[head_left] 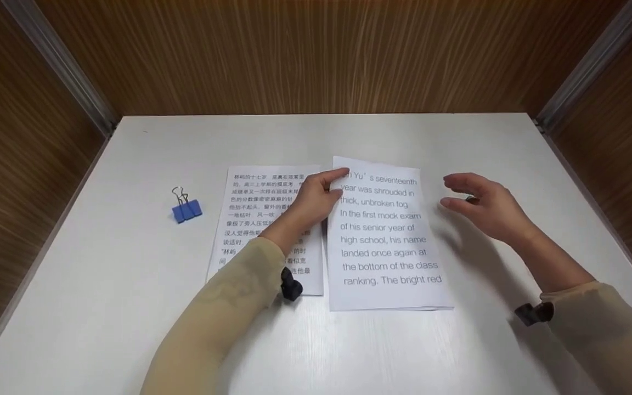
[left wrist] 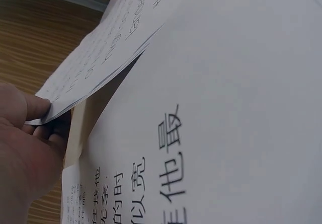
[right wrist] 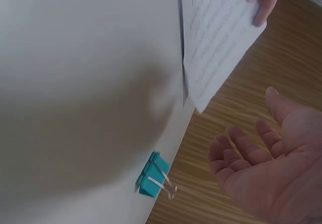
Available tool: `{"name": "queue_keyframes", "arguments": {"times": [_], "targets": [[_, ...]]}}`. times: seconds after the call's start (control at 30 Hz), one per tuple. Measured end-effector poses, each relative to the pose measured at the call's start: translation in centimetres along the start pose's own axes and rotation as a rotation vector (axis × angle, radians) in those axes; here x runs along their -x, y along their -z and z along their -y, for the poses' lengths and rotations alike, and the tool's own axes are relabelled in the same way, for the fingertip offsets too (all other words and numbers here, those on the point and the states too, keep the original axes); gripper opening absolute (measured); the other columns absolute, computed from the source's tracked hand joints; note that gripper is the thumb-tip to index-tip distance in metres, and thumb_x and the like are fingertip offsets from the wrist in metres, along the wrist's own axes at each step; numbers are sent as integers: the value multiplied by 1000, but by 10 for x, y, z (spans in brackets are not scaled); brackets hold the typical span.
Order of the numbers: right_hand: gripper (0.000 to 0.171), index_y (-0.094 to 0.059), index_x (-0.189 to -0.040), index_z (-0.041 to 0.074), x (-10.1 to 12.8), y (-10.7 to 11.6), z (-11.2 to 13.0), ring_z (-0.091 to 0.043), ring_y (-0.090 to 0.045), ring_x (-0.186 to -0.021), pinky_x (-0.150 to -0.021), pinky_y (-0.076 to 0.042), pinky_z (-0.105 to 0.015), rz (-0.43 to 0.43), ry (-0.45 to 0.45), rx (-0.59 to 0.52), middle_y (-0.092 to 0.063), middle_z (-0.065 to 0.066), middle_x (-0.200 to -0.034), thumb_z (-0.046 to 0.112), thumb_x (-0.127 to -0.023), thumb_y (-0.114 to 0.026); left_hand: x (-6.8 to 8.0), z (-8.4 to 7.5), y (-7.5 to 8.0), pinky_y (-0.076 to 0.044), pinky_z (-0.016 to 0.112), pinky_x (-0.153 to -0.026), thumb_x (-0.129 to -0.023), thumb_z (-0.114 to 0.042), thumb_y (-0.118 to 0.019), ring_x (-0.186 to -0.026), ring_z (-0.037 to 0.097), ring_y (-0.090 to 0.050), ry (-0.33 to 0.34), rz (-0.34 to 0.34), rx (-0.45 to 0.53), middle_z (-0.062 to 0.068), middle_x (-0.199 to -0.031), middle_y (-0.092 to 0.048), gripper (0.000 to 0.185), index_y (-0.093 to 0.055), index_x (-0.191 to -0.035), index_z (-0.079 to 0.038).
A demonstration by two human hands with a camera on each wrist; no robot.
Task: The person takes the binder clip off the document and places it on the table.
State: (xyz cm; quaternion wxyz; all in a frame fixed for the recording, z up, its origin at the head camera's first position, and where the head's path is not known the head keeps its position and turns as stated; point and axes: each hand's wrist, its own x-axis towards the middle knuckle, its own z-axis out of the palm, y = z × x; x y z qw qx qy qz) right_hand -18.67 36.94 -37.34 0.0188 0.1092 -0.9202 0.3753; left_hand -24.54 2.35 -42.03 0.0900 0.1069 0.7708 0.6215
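While the left hand (head_left: 313,200) pinches the top left corner of the English-text sheets (head_left: 384,236) and lifts that edge off the white table (head_left: 102,285), the sound way is probably to keep the pinch light and square the stack before bringing it over the Chinese-text page (head_left: 255,214) just beside it. The right hand (head_left: 483,208) hovers near the stack's right edge, fingers loosely spread and holding nothing, while a blue binder clip (head_left: 186,208) lies well apart to the left.

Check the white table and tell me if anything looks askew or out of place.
Nothing is spilled or damaged. The white stack of English-text sheets sits slightly skewed beside the white sheet of Chinese text, its far-left corner lifted in the grip of the left hand. The blue binder clip lies apart to the left.
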Motion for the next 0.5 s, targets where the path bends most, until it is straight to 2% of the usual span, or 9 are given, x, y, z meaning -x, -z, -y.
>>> {"name": "queue_keyframes", "arguments": {"times": [0.1, 0.2, 0.33, 0.4, 0.5], "targets": [[55, -61, -147, 6, 1, -6, 5, -40, -60, -133, -98, -48, -24, 14, 15, 1, -64, -17, -145, 31, -101, -76, -2, 0, 1, -38, 24, -118, -105, 1, -60, -138, 14, -56, 8, 3, -64, 1, -159, -54, 53, -56, -155, -16], [52, -61, -146, 6, 0, -12, 8, -38, -61, -133, -99, -50, -27, 24, 32, -4, -65, -15, -144, 29, -101, -76, -2, -1, 3, -34, 27, -122, -106, -4, -61, -144, 15, -51, 19, 1, -127, 1, -159, -54, 53, -55, -156, -17], [51, -61, -145, 4, -1, -18, 13, -40, -61, -132, -103, -52, -45, 31, 63, -22, -65, -18, -143, 24, -101, -77, 2, -4, 7, -36, 30, -122, -107, -15, -63, -148, 18, -47, 36, -23, -230, 5, -160, -52, 52, -53, -158, -17], [51, -61, -145, 2, -1, -19, 15, -41, -61, -132, -104, -51, -52, 28, 78, -29, -64, -20, -144, 22, -100, -77, 6, -8, 9, -36, 32, -122, -107, -18, -64, -149, 21, -46, 20, -46, -295, 9, -160, -52, 52, -53, -158, -14], [53, -61, -146, 2, 0, -21, 19, -40, -59, -135, -105, -50, -55, 19, 84, -11, -63, -21, -146, 22, -100, -77, 14, -14, 14, -33, 34, -125, -107, -22, -65, -152, 26, -43, -28, -88, -415, 13, -159, -52, 54, -52, -157, -9]]}}
